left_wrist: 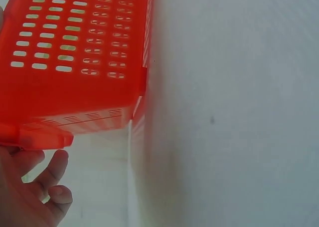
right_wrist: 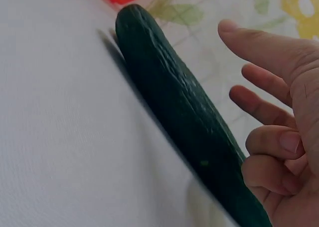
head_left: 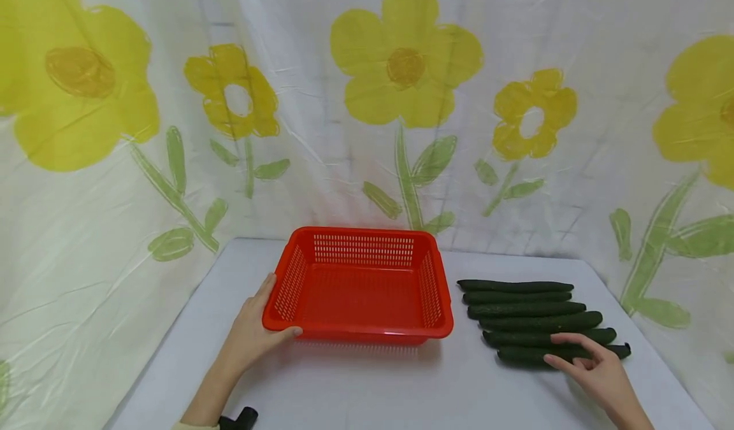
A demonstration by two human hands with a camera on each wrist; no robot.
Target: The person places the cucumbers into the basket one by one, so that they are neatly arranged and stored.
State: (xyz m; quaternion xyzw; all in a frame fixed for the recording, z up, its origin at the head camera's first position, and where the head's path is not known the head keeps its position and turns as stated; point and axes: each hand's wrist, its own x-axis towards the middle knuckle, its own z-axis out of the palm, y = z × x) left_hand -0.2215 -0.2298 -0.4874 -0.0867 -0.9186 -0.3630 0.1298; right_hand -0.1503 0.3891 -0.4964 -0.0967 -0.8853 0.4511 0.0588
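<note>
The red basket (head_left: 361, 296) stands on the white table, its inside bare. At its front left corner my left hand (head_left: 252, 337) grips the rim, thumb along the front and fingers at the left side. In the left wrist view, fingers of my left hand (left_wrist: 35, 187) curl beside the basket's (left_wrist: 75, 87) rim. Dark green cucumbers (head_left: 539, 323) lie in a stack of rows right of the basket. My right hand (head_left: 602, 372) hovers at the nearest cucumber (head_left: 524, 355), thumb and index finger apart. The right wrist view shows this hand (right_wrist: 284, 122) beside a cucumber (right_wrist: 169, 92), holding nothing.
Behind the white table (head_left: 367, 392) hangs a cloth (head_left: 321, 181) printed with yellow flowers, which also runs along both sides. A black object (head_left: 243, 419) shows at the bottom edge, beside my left wrist.
</note>
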